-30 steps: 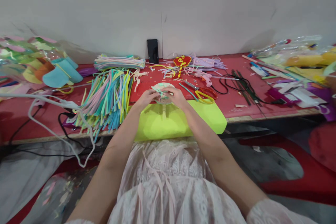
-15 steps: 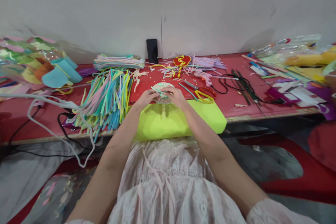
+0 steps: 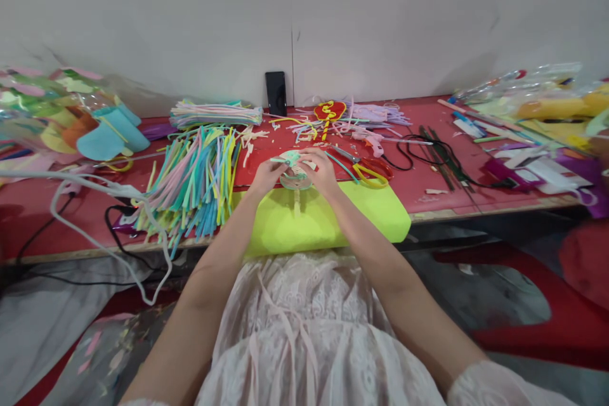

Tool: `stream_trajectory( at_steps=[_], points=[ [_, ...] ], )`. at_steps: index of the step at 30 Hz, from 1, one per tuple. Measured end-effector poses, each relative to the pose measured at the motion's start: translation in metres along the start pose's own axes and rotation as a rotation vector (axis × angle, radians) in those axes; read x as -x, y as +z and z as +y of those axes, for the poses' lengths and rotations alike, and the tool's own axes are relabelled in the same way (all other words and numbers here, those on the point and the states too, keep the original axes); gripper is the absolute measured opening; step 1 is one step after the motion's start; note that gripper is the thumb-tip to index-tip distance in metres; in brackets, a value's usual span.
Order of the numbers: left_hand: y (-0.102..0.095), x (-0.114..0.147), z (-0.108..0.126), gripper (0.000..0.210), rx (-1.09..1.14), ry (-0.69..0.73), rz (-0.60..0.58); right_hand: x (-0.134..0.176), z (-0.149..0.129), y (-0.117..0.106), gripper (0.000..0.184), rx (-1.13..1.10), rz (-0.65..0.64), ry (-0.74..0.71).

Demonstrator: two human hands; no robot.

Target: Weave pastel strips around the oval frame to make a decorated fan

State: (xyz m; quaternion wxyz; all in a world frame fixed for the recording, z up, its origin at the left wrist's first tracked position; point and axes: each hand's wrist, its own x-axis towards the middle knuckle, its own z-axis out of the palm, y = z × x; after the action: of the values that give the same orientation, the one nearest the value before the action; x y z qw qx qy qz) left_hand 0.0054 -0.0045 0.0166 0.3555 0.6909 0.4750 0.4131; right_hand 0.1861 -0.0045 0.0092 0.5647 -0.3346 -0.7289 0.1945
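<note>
Nearest is the person's pale lace clothing, with both bare forearms reaching forward over it. Just beyond, a bright yellow-green block lies along the near edge of the red-topped bench, and a short pale stick points back over it toward the person. At the stick's far end, in the middle of the work space and between the hands, is a small round disc with a greenish rim and green bits on its face. The left hand is at the disc's left side, thumb and fingertips brought together on a thin green strip that reaches in over the disc. The right hand arches over the right side with its fingers bent and its tips at the disc's face; whether they grip the strip or only press there, I cannot tell. Against the frame half a second ago, the right hand has shifted slightly away from the body and its fingers are a little more raised, so more of the disc's face shows; the left hand has barely moved. Past the hands, yellow-handled scissors lie to the right and a thick pile of pastel fuzzy stems to the left. Farther back are a pink glue gun, a red-and-yellow shape and a black phone standing upright near the white partition.
</note>
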Motion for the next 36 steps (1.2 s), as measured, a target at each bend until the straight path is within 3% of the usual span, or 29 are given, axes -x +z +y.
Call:
stream_trajectory(
  at_steps=[10, 20, 26, 36],
  points=[
    [0.007, 0.004, 0.005, 0.029, -0.021, 0.061, -0.020, 0.000, 0.009, 0.009, 0.035, -0.020, -0.098, 0.145],
    [0.010, 0.003, -0.002, 0.025, -0.044, 0.086, -0.023, -0.001, 0.022, 0.013, 0.031, -0.115, -0.169, 0.319],
    [0.010, 0.004, -0.001, 0.023, -0.066, 0.137, -0.023, -0.001, 0.026, 0.011, 0.030, -0.153, -0.200, 0.348],
    [0.008, -0.001, -0.004, 0.024, -0.139, 0.037, 0.068, 0.000, 0.016, 0.013, 0.034, -0.179, -0.203, 0.320]
  ],
)
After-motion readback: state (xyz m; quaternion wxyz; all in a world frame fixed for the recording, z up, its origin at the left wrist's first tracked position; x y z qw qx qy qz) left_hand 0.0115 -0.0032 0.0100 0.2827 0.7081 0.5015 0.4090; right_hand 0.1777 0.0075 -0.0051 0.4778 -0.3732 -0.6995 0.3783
